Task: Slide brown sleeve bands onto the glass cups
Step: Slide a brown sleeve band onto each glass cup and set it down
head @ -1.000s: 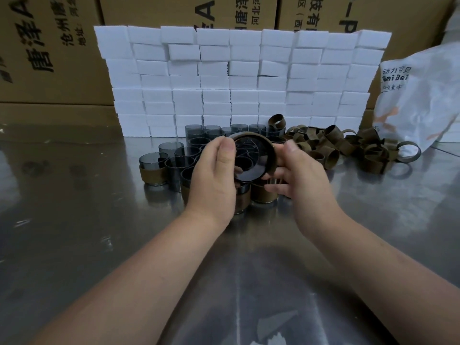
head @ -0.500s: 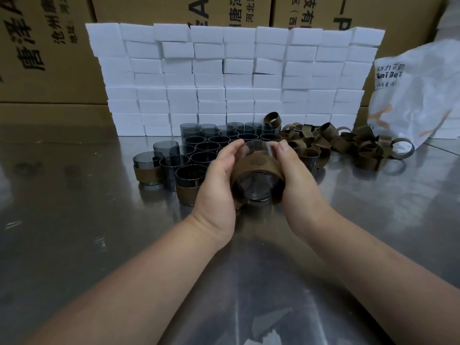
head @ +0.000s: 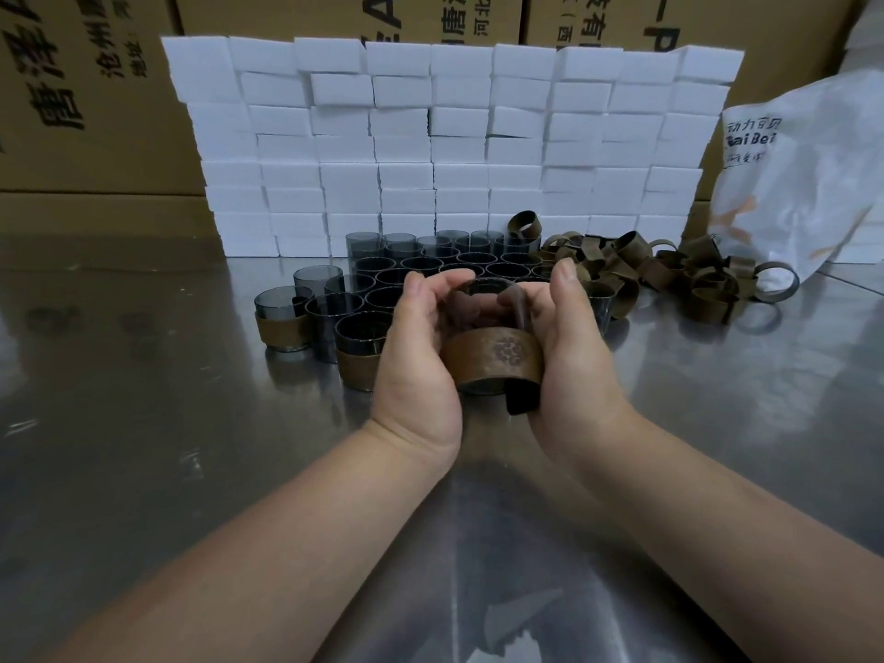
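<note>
Both hands hold one smoky glass cup above the steel table, upright, with a brown sleeve band around its lower part. My left hand cups the left side and my right hand the right, fingers curled round the cup and band. Behind the hands stand several bare glass cups in rows. Two cups with bands on, one at the far left and another near my left hand, stand on the table. A heap of loose brown bands lies to the right.
A wall of stacked white blocks stands behind the cups, with cardboard boxes beyond. A white plastic bag lies at the right. The steel table reflects light in front.
The cup has been turned from lying on its side with the base toward me to upright. The band now sits lower on it, and the hands have dropped slightly toward me.
</note>
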Motion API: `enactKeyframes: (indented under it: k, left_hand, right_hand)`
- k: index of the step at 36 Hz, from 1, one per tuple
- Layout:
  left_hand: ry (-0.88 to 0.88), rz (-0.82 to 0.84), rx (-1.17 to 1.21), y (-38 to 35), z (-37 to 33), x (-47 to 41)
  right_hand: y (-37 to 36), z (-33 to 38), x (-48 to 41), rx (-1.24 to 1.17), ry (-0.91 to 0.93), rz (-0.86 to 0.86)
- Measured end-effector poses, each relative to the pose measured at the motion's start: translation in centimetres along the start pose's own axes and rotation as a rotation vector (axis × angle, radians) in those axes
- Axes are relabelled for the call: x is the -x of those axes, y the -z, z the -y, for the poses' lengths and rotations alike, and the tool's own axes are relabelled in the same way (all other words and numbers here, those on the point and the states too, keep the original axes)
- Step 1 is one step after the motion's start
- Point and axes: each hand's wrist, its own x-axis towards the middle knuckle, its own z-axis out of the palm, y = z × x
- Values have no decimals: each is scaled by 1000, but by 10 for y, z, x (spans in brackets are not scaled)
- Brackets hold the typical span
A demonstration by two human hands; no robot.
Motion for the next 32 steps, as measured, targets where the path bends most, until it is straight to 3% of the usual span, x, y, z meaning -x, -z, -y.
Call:
enactKeyframes:
  k: [13,32]
  left_hand:
    - [40,-143,38,-6,3,1]
    - [68,-124,-116,0,3,0]
  right_hand:
    - [3,-9,-2,124,125,-97]
    - [5,-10,-4,306,148,-187]
